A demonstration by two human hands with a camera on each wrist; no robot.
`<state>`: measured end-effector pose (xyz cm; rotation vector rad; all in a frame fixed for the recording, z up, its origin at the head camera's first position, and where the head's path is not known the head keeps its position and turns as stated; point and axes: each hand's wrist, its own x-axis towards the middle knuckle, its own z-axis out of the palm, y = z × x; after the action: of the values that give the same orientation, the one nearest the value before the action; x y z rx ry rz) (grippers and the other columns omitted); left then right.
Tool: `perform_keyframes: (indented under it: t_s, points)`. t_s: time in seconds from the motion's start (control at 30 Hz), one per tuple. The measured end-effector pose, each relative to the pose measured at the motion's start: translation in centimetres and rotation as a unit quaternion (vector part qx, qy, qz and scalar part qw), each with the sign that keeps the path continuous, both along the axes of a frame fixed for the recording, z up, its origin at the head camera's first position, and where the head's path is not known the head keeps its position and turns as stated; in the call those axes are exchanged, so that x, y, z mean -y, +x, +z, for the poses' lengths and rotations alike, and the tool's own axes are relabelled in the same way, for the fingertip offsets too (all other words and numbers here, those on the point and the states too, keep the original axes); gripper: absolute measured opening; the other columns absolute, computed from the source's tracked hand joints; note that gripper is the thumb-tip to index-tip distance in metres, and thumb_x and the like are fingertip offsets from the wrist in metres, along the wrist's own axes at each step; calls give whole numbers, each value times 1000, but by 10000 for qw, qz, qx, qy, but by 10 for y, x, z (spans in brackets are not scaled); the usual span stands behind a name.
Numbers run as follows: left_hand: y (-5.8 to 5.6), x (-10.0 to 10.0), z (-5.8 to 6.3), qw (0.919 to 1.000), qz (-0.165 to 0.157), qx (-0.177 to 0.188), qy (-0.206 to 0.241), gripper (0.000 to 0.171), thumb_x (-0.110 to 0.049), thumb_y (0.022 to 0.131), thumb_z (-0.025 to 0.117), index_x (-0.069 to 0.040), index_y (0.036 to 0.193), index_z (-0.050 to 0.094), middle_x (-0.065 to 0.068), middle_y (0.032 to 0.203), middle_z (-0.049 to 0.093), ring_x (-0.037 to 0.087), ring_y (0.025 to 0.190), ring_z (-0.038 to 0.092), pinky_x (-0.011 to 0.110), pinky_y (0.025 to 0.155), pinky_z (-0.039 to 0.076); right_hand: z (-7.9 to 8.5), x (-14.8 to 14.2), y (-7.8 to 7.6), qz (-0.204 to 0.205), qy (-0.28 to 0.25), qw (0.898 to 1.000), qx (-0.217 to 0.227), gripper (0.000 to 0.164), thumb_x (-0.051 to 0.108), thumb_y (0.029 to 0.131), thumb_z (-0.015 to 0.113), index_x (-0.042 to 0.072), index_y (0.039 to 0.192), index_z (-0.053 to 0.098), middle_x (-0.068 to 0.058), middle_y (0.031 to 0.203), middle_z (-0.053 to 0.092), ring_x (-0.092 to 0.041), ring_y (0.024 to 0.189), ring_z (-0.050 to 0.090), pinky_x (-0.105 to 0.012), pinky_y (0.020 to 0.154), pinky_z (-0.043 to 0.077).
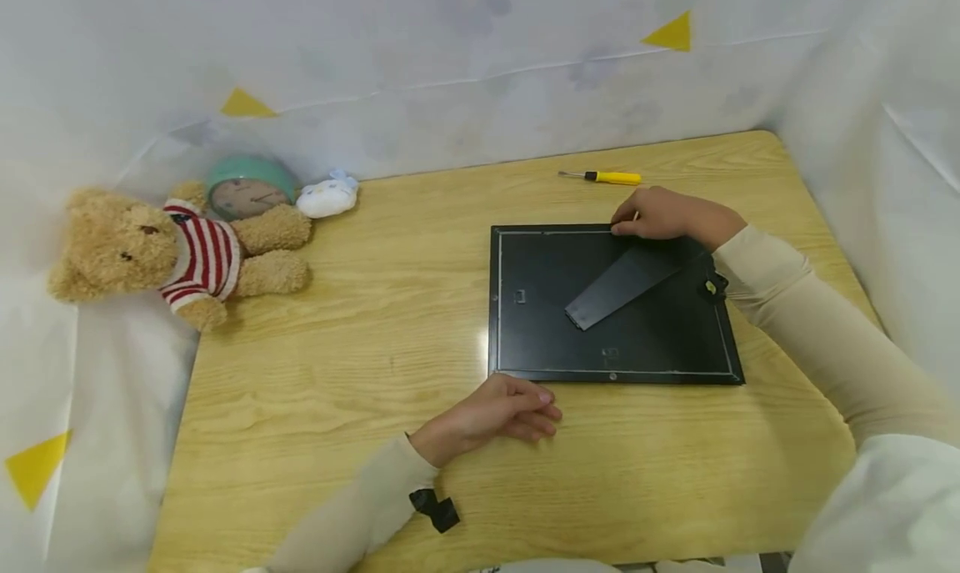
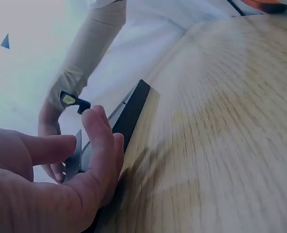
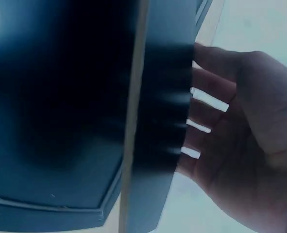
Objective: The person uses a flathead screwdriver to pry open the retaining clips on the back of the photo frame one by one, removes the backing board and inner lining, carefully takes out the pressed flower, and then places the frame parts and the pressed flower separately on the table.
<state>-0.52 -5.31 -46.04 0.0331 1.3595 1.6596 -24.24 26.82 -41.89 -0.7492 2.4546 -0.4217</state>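
Note:
A black picture frame (image 1: pixel 540 331) lies on the table with its back up. Its slanted stand leg (image 1: pixel 611 294) rises toward the right forearm. My right hand (image 1: pixel 663 214) is at the frame's far long edge, gripping it with bent fingers; in the right wrist view the fingertips are partly hidden behind a dark panel edge (image 3: pixel 167 97). My left hand (image 1: pixel 502 410) is beside the frame's near left corner, fingers loosely bent and holding nothing. In the left wrist view its fingers (image 2: pixel 102 145) overlap the black frame edge (image 2: pixel 133 111).
A yellow-handled screwdriver (image 1: pixel 615 178) lies beyond the frame. At the left are a teddy bear (image 1: pixel 210 252) in a striped shirt, a round green clock (image 1: pixel 251 181) and a small white plush (image 1: pixel 327 196). White cloth (image 1: pixel 450 81) with yellow triangles hangs behind the wooden table (image 1: pixel 360 331).

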Motion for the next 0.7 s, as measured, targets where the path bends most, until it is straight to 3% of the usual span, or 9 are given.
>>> perform_keyframes:
  t_s: [0.2, 0.43, 0.53, 0.7]
  points:
    - [-2, 3, -6, 9991, 318, -259, -121, 35, -9, 103, 53, 15, 128, 55, 27, 120, 66, 17, 95, 71, 34, 80, 58, 0, 0, 16, -96, 20, 9999, 32, 41, 18, 104, 54, -10, 134, 57, -31, 128, 60, -45, 114, 60, -56, 92, 49]
    - [-19, 31, -7, 9927, 800, -644, -637, 32, -11, 104, 53, 15, 122, 59, 23, 114, 69, 15, 89, 71, 32, 78, 58, -1, -3, 31, -138, -127, 9997, 175, 49, 23, 105, 54, -13, 137, 51, -32, 129, 59, -44, 113, 61, -57, 93, 47]
    - [-27, 45, -4, 9838, 955, -1081, -1061, 31, -10, 103, 55, 16, 119, 60, 24, 110, 69, 20, 90, 71, 34, 79, 58, 0, -2, 42, -163, -364, 9987, 303, 46, 23, 104, 55, -12, 134, 55, -28, 122, 64, -37, 103, 66, -53, 87, 51]
    - [-40, 66, 1, 9590, 974, -1851, -1914, 29, -12, 102, 58, 13, 116, 60, 23, 104, 70, 26, 90, 71, 36, 77, 59, -1, 6, 63, -226, -725, 9963, 402, 29, 20, 104, 55, -4, 118, 67, -12, 97, 70, -19, 75, 64, -39, 69, 50]
